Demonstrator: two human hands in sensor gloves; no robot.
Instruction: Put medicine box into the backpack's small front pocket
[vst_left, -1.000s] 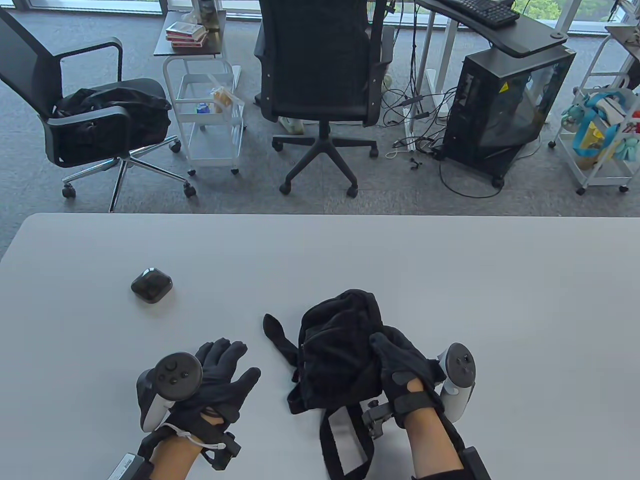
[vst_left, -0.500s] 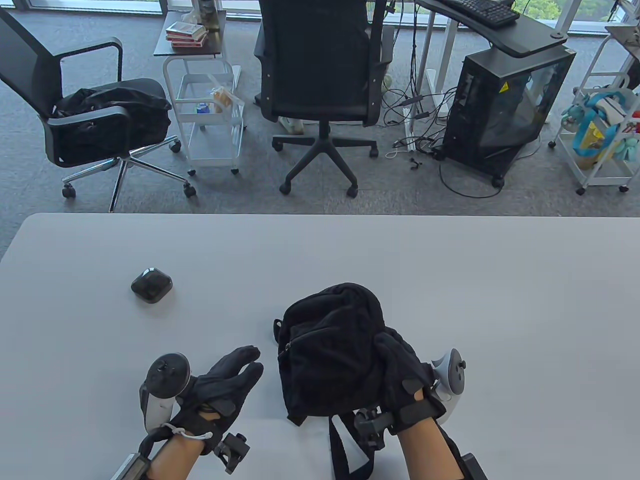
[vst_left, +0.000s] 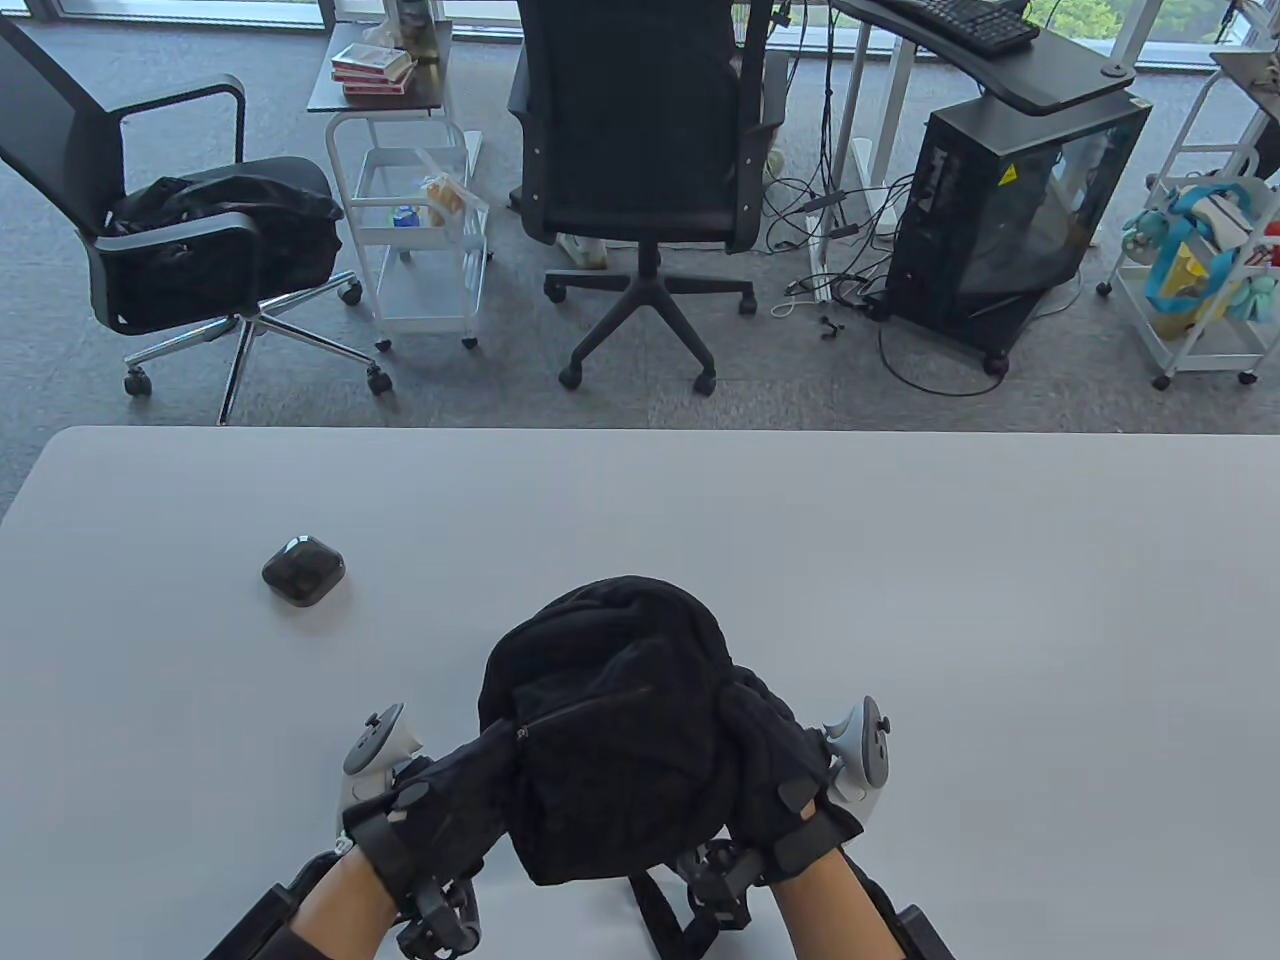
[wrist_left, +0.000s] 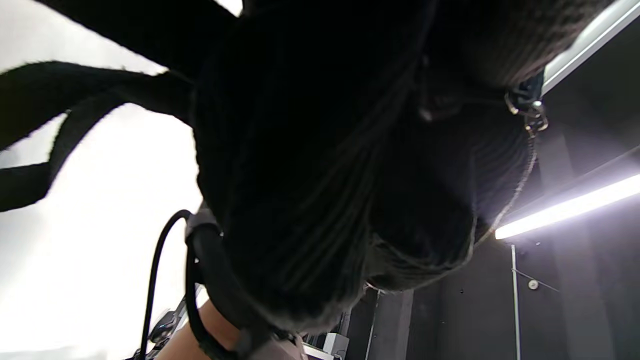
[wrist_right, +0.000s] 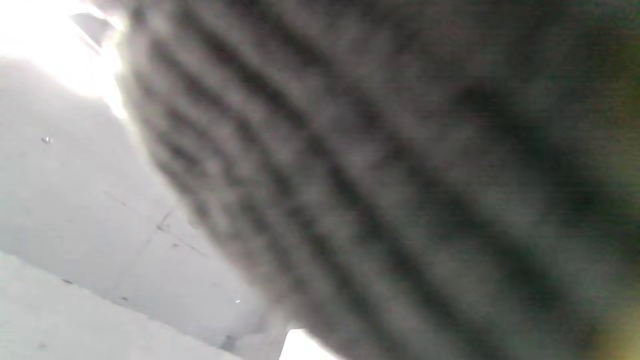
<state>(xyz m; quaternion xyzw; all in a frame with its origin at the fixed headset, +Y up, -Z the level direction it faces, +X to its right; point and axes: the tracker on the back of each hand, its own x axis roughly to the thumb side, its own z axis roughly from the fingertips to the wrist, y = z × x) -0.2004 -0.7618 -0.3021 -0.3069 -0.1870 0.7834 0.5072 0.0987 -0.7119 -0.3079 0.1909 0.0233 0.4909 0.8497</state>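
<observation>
The black backpack (vst_left: 610, 720) stands upright at the table's near middle, its front pocket zipper (vst_left: 580, 708) facing up and running closed. My left hand (vst_left: 455, 800) grips its left side and my right hand (vst_left: 775, 760) grips its right side. The medicine box (vst_left: 303, 570), small, dark and rounded, lies alone on the table to the far left, apart from both hands. In the left wrist view the backpack's dark ribbed fabric (wrist_left: 325, 150) fills the frame, with a metal zipper pull (wrist_left: 525, 106) at the right. The right wrist view shows only blurred backpack fabric (wrist_right: 400, 175).
The backpack's straps (vst_left: 655, 915) trail toward the table's near edge between my wrists. The grey table (vst_left: 950, 600) stretches wide to the right and back. Office chairs (vst_left: 640, 150) and carts stand on the floor beyond the far edge.
My right hand has swung the backpack left and turned it upright. My left hand, open and empty on the table before, has moved right and taken hold of the backpack's left side.
</observation>
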